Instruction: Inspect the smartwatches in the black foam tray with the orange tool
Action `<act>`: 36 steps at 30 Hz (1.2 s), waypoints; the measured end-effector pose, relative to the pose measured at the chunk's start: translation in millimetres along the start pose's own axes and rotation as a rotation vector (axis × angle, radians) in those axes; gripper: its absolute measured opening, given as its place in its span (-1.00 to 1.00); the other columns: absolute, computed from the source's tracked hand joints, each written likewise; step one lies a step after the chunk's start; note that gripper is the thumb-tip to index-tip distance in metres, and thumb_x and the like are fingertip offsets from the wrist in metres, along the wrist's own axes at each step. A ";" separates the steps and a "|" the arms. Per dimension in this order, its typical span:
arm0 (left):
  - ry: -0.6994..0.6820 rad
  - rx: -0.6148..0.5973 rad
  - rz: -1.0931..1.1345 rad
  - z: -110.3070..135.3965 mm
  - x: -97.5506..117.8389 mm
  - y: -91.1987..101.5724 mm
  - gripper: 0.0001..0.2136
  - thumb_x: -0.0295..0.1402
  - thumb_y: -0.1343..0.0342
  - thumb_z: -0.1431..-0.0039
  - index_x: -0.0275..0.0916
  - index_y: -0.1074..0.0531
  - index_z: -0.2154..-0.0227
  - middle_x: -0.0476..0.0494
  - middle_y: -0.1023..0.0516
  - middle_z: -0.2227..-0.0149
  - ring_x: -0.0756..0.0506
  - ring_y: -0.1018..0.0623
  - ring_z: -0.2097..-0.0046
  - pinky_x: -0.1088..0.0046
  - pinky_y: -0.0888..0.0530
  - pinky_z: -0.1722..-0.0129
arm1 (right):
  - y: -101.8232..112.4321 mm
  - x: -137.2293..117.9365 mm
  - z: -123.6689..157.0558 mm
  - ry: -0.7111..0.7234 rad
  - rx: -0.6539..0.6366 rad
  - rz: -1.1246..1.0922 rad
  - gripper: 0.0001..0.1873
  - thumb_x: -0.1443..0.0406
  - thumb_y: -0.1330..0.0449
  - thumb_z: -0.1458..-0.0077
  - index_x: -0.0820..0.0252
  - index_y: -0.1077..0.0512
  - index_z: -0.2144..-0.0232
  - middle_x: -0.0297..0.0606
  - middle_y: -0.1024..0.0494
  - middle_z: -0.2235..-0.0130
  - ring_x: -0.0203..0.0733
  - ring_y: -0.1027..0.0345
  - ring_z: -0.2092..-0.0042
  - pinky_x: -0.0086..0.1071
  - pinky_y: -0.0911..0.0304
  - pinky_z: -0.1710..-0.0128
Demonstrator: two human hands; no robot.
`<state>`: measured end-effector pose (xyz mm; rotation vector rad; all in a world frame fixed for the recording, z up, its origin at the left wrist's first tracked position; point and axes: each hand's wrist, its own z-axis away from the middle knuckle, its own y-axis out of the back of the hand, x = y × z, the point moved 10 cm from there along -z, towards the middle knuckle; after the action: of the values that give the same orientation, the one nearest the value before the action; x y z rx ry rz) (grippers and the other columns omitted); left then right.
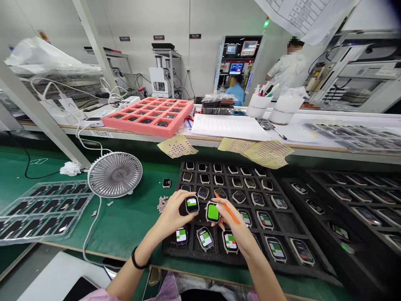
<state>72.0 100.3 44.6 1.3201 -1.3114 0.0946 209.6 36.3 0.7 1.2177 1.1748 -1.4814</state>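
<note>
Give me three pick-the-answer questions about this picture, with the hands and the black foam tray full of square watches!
1. Where is the round silver-grey desk fan?
A. On the green mat
B. Inside the foam tray
C. On the person's arm

2. What colour is the big foam tray with square pockets behind the fan?
A. Blue
B. Pink
C. Yellow

3. How does the screen of the square watch in the right hand look?
A. Black and dark
B. Bright green
C. Hidden under a lid

Answers:
1. A, because the fan stands on the mat.
2. B, because the foam shows pink all around its pockets.
3. B, because a green patch fills the screen.
</note>
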 end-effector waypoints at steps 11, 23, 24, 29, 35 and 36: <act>0.571 0.073 -0.666 -38.4 -136.2 46.4 -0.56 -0.21 -0.01 -0.22 -0.40 -0.21 -0.05 -0.45 -0.34 -0.01 -0.32 -0.37 -0.06 0.24 -0.38 0.09 | 12.7 11.3 -0.3 -0.001 0.036 -0.015 -0.59 0.01 -0.16 -0.08 0.09 -0.38 0.10 -0.32 -0.43 0.41 -0.24 -0.34 0.48 -0.40 -0.10 0.55; 0.589 0.044 -0.756 -55.8 -175.7 38.0 -0.75 -0.31 -0.07 -0.13 -0.31 -0.41 0.15 -0.27 -0.39 0.13 -0.19 -0.52 0.13 0.43 -0.39 0.20 | 12.9 8.1 0.6 0.004 0.075 -0.044 -0.62 0.03 -0.19 -0.05 0.11 -0.41 0.15 -0.25 -0.47 0.30 -0.24 -0.35 0.48 -0.41 -0.07 0.59; 0.585 0.047 -0.756 -55.0 -176.8 38.7 -0.75 -0.31 -0.07 -0.13 -0.30 -0.41 0.15 -0.26 -0.39 0.14 -0.18 -0.52 0.14 0.44 -0.40 0.21 | 13.2 8.6 0.7 0.003 0.077 -0.046 -0.61 0.03 -0.19 -0.05 0.10 -0.41 0.15 -0.23 -0.48 0.26 -0.24 -0.36 0.47 -0.41 -0.07 0.59; 0.598 0.077 -0.764 -48.4 -181.3 42.4 -0.72 -0.24 -0.04 -0.16 -0.25 -0.43 0.12 -0.21 -0.39 0.13 -0.16 -0.53 0.15 0.45 -0.41 0.24 | 14.0 11.2 0.8 -0.001 0.088 -0.046 -0.61 0.02 -0.19 -0.04 0.11 -0.41 0.14 -0.22 -0.49 0.23 -0.26 -0.36 0.48 -0.41 -0.09 0.58; 0.605 0.115 -0.760 -44.2 -183.7 44.4 -0.65 -0.18 -0.05 -0.16 -0.24 -0.41 0.06 -0.20 -0.39 0.11 -0.16 -0.53 0.14 0.46 -0.42 0.24 | 14.5 14.1 0.0 -0.010 0.076 -0.042 -0.60 0.02 -0.18 -0.05 0.09 -0.41 0.13 -0.18 -0.49 0.13 -0.27 -0.37 0.48 -0.40 -0.14 0.57; 0.602 0.120 -0.759 -44.1 -184.2 44.6 -0.65 -0.17 -0.05 -0.16 -0.25 -0.41 0.05 -0.21 -0.39 0.11 -0.16 -0.53 0.14 0.46 -0.42 0.24 | 14.9 14.6 -0.5 -0.006 0.075 -0.042 -0.59 0.01 -0.18 -0.05 0.09 -0.40 0.12 -0.16 -0.48 0.09 -0.27 -0.36 0.49 -0.40 -0.14 0.58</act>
<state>2.8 257.3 -47.4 1.6453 -0.2629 0.0350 222.0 33.3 -15.9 1.2452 1.1562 -1.5722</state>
